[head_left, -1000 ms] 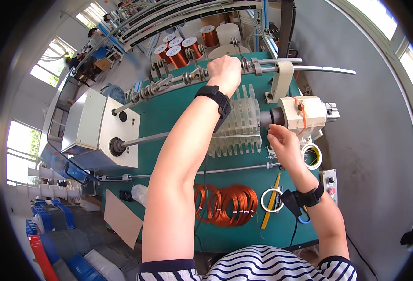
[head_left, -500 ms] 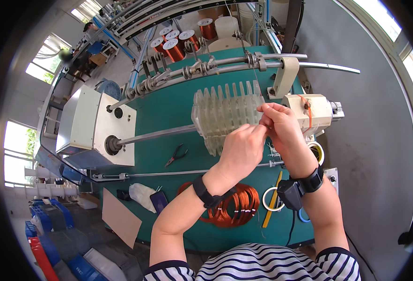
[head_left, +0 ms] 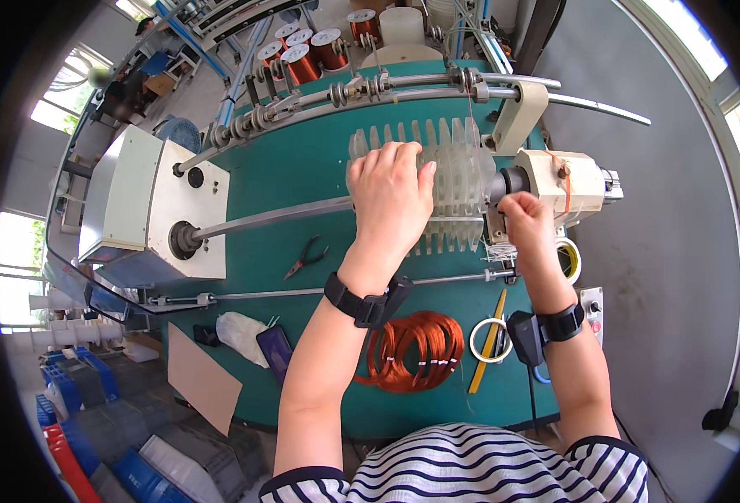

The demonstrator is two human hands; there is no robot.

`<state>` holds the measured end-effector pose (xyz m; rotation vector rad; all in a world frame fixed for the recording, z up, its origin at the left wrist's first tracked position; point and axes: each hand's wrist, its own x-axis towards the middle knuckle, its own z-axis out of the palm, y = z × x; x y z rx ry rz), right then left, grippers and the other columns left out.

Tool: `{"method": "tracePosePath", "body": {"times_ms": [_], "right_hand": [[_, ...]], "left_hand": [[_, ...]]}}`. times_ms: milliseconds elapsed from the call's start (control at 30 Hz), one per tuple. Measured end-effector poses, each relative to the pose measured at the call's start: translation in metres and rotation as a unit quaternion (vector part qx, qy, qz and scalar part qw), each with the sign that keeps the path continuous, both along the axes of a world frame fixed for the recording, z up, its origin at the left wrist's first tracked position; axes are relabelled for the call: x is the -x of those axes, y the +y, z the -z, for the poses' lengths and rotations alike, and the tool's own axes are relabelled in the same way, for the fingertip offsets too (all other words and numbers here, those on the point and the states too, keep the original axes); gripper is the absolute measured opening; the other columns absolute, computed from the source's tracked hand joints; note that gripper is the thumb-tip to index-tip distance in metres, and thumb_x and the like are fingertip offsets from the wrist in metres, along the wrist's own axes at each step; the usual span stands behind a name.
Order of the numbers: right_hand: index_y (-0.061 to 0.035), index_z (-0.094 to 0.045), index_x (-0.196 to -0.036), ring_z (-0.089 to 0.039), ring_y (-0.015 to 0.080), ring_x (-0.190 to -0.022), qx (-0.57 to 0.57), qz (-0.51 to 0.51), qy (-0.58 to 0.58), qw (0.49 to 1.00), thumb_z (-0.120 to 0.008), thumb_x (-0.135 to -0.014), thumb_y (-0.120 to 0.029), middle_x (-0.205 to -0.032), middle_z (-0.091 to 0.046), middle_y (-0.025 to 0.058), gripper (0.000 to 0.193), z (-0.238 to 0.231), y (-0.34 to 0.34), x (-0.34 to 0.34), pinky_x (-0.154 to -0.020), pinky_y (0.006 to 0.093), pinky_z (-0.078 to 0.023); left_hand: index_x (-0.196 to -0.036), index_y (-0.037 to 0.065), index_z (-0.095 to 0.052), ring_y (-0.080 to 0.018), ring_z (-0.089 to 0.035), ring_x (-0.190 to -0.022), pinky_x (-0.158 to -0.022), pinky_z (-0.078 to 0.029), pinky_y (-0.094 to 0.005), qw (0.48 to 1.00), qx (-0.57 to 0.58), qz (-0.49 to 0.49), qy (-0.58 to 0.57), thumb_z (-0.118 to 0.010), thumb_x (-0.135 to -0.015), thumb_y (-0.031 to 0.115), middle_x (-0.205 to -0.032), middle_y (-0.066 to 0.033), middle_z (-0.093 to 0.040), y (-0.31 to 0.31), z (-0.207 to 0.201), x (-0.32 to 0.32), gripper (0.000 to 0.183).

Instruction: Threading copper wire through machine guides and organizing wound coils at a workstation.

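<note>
A translucent white ribbed winding form (head_left: 458, 180) sits on a steel shaft (head_left: 277, 215) between a white drive box (head_left: 148, 210) and a cream tailstock unit (head_left: 567, 184). My left hand (head_left: 391, 201) lies over the left half of the form, fingers wrapped on its ribs. My right hand (head_left: 525, 222) is closed at the form's right end, beside the tailstock, pinching something small that I cannot make out. Both wrists wear black bands.
On the green table (head_left: 303, 168) lie pliers (head_left: 304, 258), a bundle of copper wire coils (head_left: 412, 348), a tape ring (head_left: 491, 339), a yellow stick (head_left: 489, 352) and a phone (head_left: 276, 348). Copper wire spools (head_left: 315, 50) stand at the back. Blue crates (head_left: 68, 386) sit on the floor at left.
My left hand came down from the back rail onto the form, then slid to its left half. My right hand stays at the form's right end.
</note>
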<state>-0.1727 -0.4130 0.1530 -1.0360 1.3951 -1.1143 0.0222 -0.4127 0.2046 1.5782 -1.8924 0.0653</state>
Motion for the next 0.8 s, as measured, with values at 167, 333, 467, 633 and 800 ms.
{"method": "tracePosePath", "body": {"times_ms": [167,333,467,633,800], "right_hand": [[0.0012,-0.059,-0.075,-0.058,0.0407,-0.064,0.214,-0.013,0.335,0.917,-0.057,-0.082,-0.008,-0.064,-0.057,0.0221,0.012,-0.005,0.026,-0.03,-0.058,0.0436,-0.046],[-0.0024,-0.053,-0.068,-0.06,0.0347,-0.059,0.165,0.025,0.424,0.89,-0.059,-0.082,-0.012,-0.06,-0.057,0.0163,0.018,-0.018,0.016,-0.011,-0.054,0.0414,-0.045],[-0.0055,-0.051,-0.071,-0.058,0.0308,-0.06,0.32,-0.06,0.508,0.798,-0.059,-0.08,-0.009,-0.063,-0.056,0.0113,0.013,0.006,0.031,-0.026,-0.052,0.0394,-0.044],[0.0031,-0.055,-0.072,-0.048,0.0329,-0.048,0.176,0.013,0.367,0.913,-0.061,-0.082,-0.011,-0.056,-0.05,0.0186,0.019,0.008,0.041,0.028,-0.05,0.0354,-0.04],[0.0014,-0.061,-0.076,-0.06,0.0384,-0.067,0.011,-0.068,0.429,0.901,-0.061,-0.081,-0.016,-0.069,-0.06,0.0215,0.018,0.079,0.097,0.063,-0.061,0.0419,-0.047]], "left_hand": [[-0.1,0.004,-0.06,-0.0283,-0.057,-0.091,-0.084,-0.038,-0.0408,1.0,-0.002,0.0,0.009,-0.06,-0.085,0.019,-0.096,-0.0093,-0.062,0.001,0.001,-0.003,0.021],[-0.1,0.005,-0.06,-0.0278,-0.057,-0.091,-0.085,-0.038,-0.0406,1.0,0.01,-0.001,-0.003,-0.061,-0.084,0.02,-0.096,-0.0084,-0.062,0.006,0.0,0.0,0.021],[-0.101,0.005,-0.06,-0.0282,-0.057,-0.093,-0.087,-0.038,-0.0408,1.0,-0.002,0.005,0.004,-0.061,-0.084,0.02,-0.099,-0.0086,-0.062,0.006,0.009,0.0,0.023],[-0.106,0.005,-0.058,-0.0301,-0.055,-0.1,-0.09,-0.038,-0.0406,0.998,0.043,0.05,-0.005,-0.063,-0.082,0.017,-0.107,-0.0113,-0.06,0.013,0.005,-0.015,0.027],[-0.105,0.006,-0.059,-0.0318,-0.053,-0.101,-0.089,-0.039,-0.0403,0.994,0.107,0.009,0.023,-0.064,-0.079,0.011,-0.11,-0.01,-0.057,0.04,0.016,0.0,0.027]]}}
